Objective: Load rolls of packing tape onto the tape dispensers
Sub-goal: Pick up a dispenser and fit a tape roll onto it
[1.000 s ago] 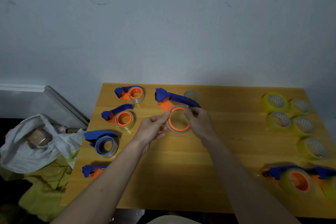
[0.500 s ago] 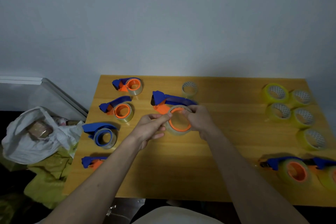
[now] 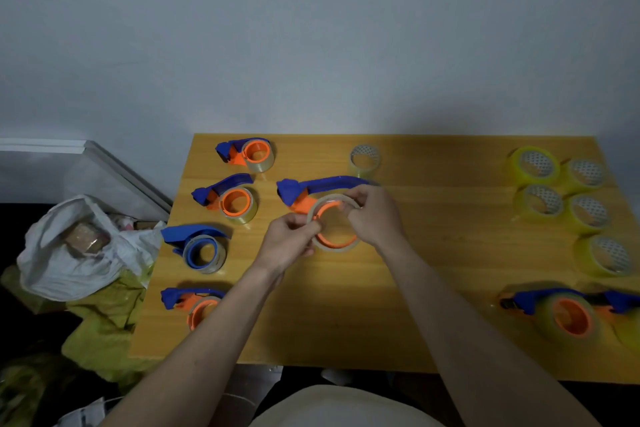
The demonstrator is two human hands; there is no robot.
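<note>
Clear packing tape roll [image 3: 349,246] sits around the orange hub of the blue-and-orange plastic tape dispenser [image 3: 304,189], mid-tabletop, lying flat. Left hand [image 3: 289,243] pinches the roll's near-left rim with curled fingers; right hand [image 3: 375,215] curls over the far-right rim, fingertips on the roll's top edge. Gripping from opposite sides likely lets the person seat the roll squarely on the hub, or hunt for the tape's loose end; which one can't be told. Dispenser's blue handle points away toward the wall, out of the hands' way.

Left side of the yellow wooden tabletop [image 3: 433,288]: four dispensers that look loaded, in a rough column, two orange-hub ones at the back [image 3: 247,154] [image 3: 228,199], a blue-hub one [image 3: 197,246], and another orange-hub one at the near edge [image 3: 192,305], partly behind the left forearm. Probably the done pile.

One clear loose roll [image 3: 363,159] stands just behind the worked dispenser. Right side: a cluster of five yellowish tape rolls [image 3: 568,204], supply, well apart from the hands. Near right: another blue-and-orange dispenser [image 3: 561,312] carrying a yellowish roll; cut off at the frame edge.

Off the tabletop, left: white plastic bag [image 3: 69,246] on yellow-green cloth [image 3: 100,322].
</note>
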